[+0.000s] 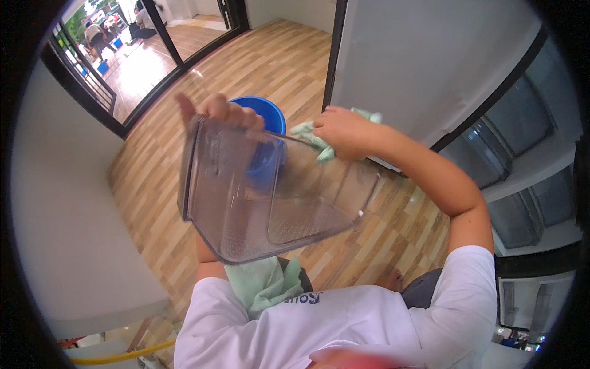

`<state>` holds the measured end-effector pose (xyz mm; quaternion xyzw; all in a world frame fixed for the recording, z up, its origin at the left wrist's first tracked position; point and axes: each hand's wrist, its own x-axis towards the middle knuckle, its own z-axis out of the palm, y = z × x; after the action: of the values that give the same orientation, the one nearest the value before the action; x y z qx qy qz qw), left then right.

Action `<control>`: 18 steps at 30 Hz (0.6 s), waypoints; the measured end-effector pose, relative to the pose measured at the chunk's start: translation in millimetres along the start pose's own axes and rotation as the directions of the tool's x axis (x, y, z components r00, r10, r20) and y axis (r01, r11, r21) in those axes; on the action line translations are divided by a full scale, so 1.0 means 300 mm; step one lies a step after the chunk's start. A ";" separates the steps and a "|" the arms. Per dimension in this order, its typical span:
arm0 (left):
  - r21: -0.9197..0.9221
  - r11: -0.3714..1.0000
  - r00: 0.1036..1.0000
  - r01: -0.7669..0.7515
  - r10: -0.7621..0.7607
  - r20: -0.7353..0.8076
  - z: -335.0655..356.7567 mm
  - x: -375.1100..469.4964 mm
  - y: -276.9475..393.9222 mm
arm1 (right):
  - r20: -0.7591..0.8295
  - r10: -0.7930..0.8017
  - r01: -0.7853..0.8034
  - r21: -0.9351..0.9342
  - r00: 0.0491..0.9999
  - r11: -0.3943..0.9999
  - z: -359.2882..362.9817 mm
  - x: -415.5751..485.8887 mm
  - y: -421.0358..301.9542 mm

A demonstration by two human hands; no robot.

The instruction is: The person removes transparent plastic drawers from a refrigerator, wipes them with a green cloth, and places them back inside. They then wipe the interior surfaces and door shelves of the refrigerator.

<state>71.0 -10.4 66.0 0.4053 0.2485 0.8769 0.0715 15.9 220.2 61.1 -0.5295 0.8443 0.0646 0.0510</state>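
A clear, smoky plastic drawer (235, 203), like a refrigerator crisper, is held up in front of my chest. My left hand (230, 113) grips its far upper rim, the thumb raised beside the thick front panel. My right hand (345, 131) holds a crumpled pale green cloth (304, 133) at the drawer's right-hand rim. Through the plastic the floor and part of a blue basin (272, 110) show. A second pale green cloth (258, 281) lies against my shirt, below the drawer, near my left upper arm.
An open refrigerator door with clear bins (521, 110) is on the right, next to a pale panel (415, 60). The basin stands on the wood-patterned floor (295, 60). A white wall (78, 198) is at left. Beyond the dark-framed glass door (175, 41), people are outside. A yellow hose (124, 354) is at lower left.
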 end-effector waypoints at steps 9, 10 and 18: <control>0.116 0.990 0.994 -0.084 0.075 0.077 0.015 0.005 0.003 | -0.327 -0.138 0.279 0.433 0.935 0.857 0.001 -0.086 -0.104; 0.126 0.988 0.995 -0.088 0.082 0.057 0.021 0.007 0.002 | -0.129 -0.256 0.285 0.353 0.958 0.891 0.014 -0.079 -0.114; 0.278 0.959 0.996 -0.050 0.026 0.090 0.037 -0.003 -0.033 | 0.081 0.025 -0.020 -0.061 0.996 0.998 0.126 -0.006 -0.135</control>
<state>79.1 2.1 66.5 0.4531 0.3587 0.8161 0.0071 53.8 210.7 21.9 -0.5182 0.8451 0.1120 0.0687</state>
